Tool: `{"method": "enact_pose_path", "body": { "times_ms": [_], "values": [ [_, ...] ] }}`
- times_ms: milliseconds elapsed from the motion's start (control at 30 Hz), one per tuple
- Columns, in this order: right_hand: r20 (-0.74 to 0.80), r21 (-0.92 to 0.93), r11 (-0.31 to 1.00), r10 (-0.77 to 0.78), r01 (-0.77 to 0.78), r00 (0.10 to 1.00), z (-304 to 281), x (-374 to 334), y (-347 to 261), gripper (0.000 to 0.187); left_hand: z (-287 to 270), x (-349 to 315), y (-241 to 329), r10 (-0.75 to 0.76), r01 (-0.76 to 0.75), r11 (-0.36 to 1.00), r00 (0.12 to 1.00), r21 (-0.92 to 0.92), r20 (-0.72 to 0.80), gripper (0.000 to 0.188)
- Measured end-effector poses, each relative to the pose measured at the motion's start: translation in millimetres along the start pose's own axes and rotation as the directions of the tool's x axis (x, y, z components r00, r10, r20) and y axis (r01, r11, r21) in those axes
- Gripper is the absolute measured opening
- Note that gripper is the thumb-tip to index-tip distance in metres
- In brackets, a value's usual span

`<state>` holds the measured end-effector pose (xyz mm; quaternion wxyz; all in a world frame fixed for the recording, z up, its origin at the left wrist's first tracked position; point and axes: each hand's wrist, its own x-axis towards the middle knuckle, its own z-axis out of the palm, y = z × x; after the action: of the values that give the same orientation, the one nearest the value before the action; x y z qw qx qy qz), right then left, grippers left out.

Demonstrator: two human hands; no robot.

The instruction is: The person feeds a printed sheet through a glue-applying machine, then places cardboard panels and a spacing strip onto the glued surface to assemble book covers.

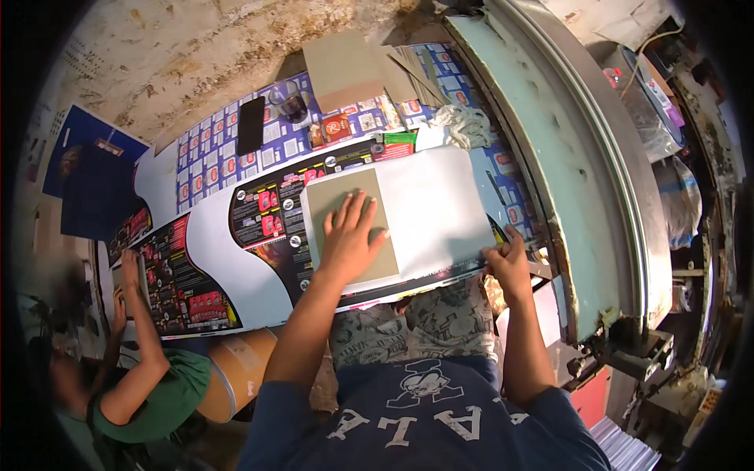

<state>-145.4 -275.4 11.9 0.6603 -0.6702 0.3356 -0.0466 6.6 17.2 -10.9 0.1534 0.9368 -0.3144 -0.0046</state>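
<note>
My left hand (351,237) lies flat with its fingers spread on a grey-brown cardboard panel (378,263). The panel rests on the left part of a large white sheet (440,206), whose bare half stretches to the right. At the sheet's lower right corner, my right hand (510,264) pinches the edge between thumb and fingers. Underneath lies a printed black, red and white sheet (251,210) that covers the front of the table.
Behind are a dark phone (250,125), a glass (290,104), cardboard pieces (342,71) and a crumpled white cloth (463,125). A long pale green machine bed (542,157) borders the right side. At left, another person's arms (141,306) work near a blue panel (94,180).
</note>
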Motion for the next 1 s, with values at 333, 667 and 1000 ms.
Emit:
{"method": "enact_pose_path", "body": {
  "times_ms": [333, 667, 1000],
  "values": [
    [-0.024, -0.702, 0.650, -0.428, 0.289, 0.903, 39, 36, -70, 0.040, 8, -7, 4, 0.012, -0.026, 0.992, 0.992, -0.121, -0.123, 0.040],
    [0.225, -0.829, 0.292, -0.606, 0.477, 0.763, 143, 286, -144, 0.036, 6, -6, 0, -0.016, 0.008, 0.986, 0.999, -0.169, -0.048, 0.027],
    [0.166, -0.669, 0.554, -0.538, 0.495, 0.827, 134, 334, -159, 0.035, 5, -4, 5, -0.009, 0.003, 0.978, 1.000, -0.206, -0.025, 0.029]
  ]
}}
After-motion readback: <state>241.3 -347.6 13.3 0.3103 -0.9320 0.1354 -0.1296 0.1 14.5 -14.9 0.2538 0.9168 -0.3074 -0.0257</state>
